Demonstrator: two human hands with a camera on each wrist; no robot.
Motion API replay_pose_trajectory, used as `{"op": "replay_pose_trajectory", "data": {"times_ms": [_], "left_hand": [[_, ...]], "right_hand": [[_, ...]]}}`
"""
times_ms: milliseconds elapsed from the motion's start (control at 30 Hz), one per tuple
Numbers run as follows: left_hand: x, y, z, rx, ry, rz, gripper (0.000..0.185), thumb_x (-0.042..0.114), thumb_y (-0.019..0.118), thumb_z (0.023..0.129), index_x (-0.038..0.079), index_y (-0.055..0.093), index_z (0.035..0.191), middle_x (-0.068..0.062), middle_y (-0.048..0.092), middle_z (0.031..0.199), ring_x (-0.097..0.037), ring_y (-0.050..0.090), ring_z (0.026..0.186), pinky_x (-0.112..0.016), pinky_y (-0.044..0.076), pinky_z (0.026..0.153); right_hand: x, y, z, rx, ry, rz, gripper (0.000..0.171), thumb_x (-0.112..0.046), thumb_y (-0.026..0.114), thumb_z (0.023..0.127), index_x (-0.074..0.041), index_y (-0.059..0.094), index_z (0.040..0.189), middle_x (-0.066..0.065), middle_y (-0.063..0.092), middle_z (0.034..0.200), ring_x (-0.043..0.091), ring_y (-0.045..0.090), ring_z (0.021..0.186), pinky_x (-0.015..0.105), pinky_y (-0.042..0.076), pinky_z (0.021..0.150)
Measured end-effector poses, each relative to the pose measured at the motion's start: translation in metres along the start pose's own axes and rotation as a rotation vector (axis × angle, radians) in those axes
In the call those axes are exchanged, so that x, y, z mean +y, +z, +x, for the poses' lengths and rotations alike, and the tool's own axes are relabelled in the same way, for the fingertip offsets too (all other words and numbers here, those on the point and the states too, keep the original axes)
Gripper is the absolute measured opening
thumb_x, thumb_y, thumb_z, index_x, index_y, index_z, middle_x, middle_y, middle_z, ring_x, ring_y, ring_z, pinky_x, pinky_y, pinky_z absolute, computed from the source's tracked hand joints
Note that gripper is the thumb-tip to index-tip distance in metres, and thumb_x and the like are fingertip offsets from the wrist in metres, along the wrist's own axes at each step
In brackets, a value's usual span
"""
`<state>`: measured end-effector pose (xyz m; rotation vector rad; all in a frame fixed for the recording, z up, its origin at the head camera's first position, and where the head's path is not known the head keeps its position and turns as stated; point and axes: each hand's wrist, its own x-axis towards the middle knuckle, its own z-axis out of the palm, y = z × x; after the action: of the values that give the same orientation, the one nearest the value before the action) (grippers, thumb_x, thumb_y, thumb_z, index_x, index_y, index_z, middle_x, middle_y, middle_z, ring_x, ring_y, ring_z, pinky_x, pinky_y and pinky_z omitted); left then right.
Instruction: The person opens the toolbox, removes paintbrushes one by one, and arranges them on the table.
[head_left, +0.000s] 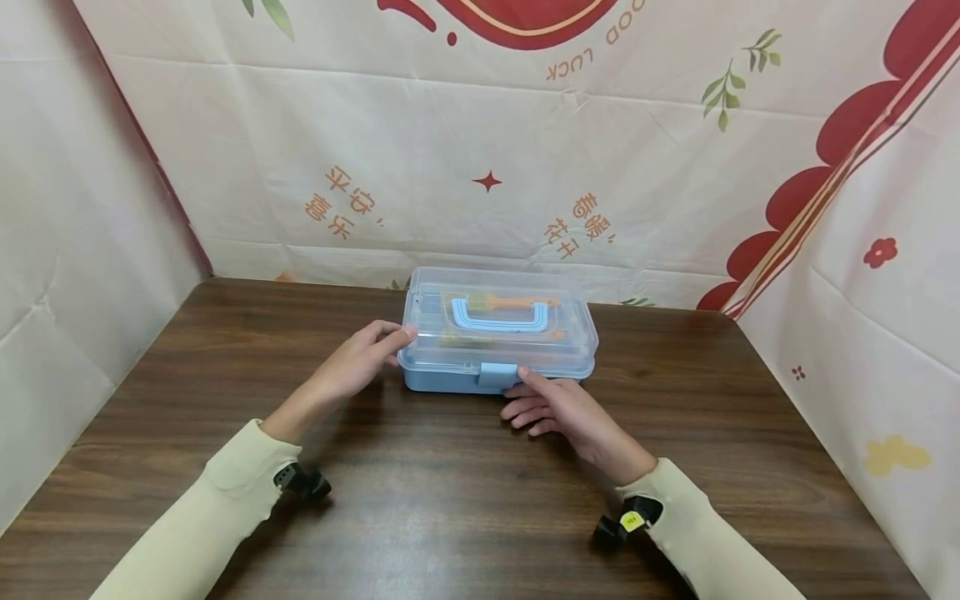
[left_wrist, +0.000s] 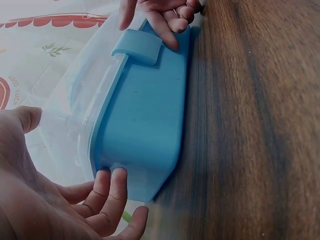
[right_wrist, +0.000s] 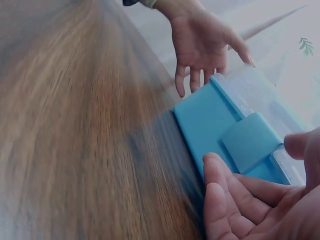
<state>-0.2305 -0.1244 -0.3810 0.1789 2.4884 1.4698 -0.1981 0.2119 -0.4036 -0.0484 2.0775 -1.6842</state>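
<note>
A blue plastic storage box [head_left: 442,381] with a clear lid [head_left: 573,346] sits on the table, lid down, a light-blue handle [head_left: 500,325] lying on top. My left hand [head_left: 363,358] is at the box's left end, thumb resting on the lid edge, fairly straight fingers against the end wall under the rim. At the front, my right hand [head_left: 566,417] has its thumb by the blue latch [right_wrist: 251,141] and its index finger at the front wall below it; the other fingers are loosely bent. Through the lid shows an orange-handled brush [head_left: 517,302]; other contents are blurred.
The dark wood-grain table [head_left: 420,500] extends around the box. Behind it hangs a white printed cloth [head_left: 450,133] with red and orange designs, and similar cloth [head_left: 862,333] borders the right side. Black wrist cameras [head_left: 302,482] sit on both cream sleeves [head_left: 202,517].
</note>
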Motion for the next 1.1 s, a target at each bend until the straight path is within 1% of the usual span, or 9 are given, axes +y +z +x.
{"op": "replay_pose_trajectory", "data": {"times_ms": [133, 400, 633, 767, 933, 1100], "left_hand": [[0.0004, -0.0003, -0.0005, 0.003, -0.004, -0.01, 0.078, 0.068, 0.051, 0.11, 0.005, 0.053, 0.155, -0.02, 0.062, 0.145, -0.036, 0.062, 0.129, -0.055, 0.048, 0.108], [-0.0008, -0.0007, -0.0012, 0.006, -0.007, -0.038, 0.075, 0.067, 0.052, 0.11, 0.004, 0.054, 0.152, -0.019, 0.06, 0.145, -0.037, 0.061, 0.129, -0.056, 0.047, 0.112], [-0.0007, 0.0005, -0.0013, 0.003, -0.008, -0.06, 0.075, 0.066, 0.054, 0.109, 0.003, 0.054, 0.151, -0.019, 0.059, 0.148, -0.037, 0.062, 0.129, -0.058, 0.046, 0.115], [-0.0005, 0.0014, -0.0009, -0.004, -0.007, -0.075, 0.074, 0.065, 0.054, 0.11, 0.003, 0.054, 0.15, -0.019, 0.058, 0.149, -0.036, 0.062, 0.129, -0.058, 0.045, 0.116], [0.0, 0.0017, -0.0007, -0.007, -0.006, -0.082, 0.073, 0.064, 0.053, 0.11, 0.002, 0.053, 0.151, -0.019, 0.057, 0.15, -0.036, 0.061, 0.128, -0.057, 0.046, 0.116], [0.0007, 0.0011, -0.0011, -0.014, -0.009, -0.082, 0.073, 0.063, 0.052, 0.111, 0.002, 0.051, 0.151, -0.02, 0.056, 0.15, -0.036, 0.061, 0.128, -0.057, 0.046, 0.116]], "right_hand": [[-0.0004, 0.001, 0.0005, 0.003, 0.009, 0.034, 0.068, -0.051, 0.054, 0.116, 0.012, 0.067, 0.139, 0.009, 0.082, 0.106, 0.012, 0.076, 0.088, 0.027, 0.059, 0.074], [-0.0009, 0.0023, 0.0028, 0.023, 0.024, 0.03, 0.068, -0.052, 0.056, 0.114, 0.011, 0.068, 0.138, 0.008, 0.082, 0.104, 0.012, 0.075, 0.088, 0.026, 0.058, 0.071], [-0.0004, 0.0039, 0.0015, 0.079, 0.011, 0.008, 0.065, -0.051, 0.059, 0.113, 0.01, 0.072, 0.132, 0.007, 0.083, 0.099, 0.012, 0.075, 0.085, 0.027, 0.057, 0.069], [0.0004, 0.0041, 0.0006, 0.1, 0.001, -0.011, 0.064, -0.051, 0.06, 0.113, 0.009, 0.074, 0.129, 0.006, 0.083, 0.098, 0.012, 0.075, 0.085, 0.027, 0.058, 0.07], [0.0013, 0.0045, -0.0003, 0.123, -0.001, -0.002, 0.063, -0.051, 0.062, 0.113, 0.009, 0.074, 0.129, 0.005, 0.082, 0.096, 0.012, 0.076, 0.085, 0.028, 0.059, 0.071], [0.0025, 0.0053, 0.0005, 0.154, -0.002, 0.012, 0.06, -0.049, 0.065, 0.111, 0.008, 0.076, 0.126, 0.005, 0.082, 0.093, 0.011, 0.075, 0.083, 0.028, 0.059, 0.069]]}}
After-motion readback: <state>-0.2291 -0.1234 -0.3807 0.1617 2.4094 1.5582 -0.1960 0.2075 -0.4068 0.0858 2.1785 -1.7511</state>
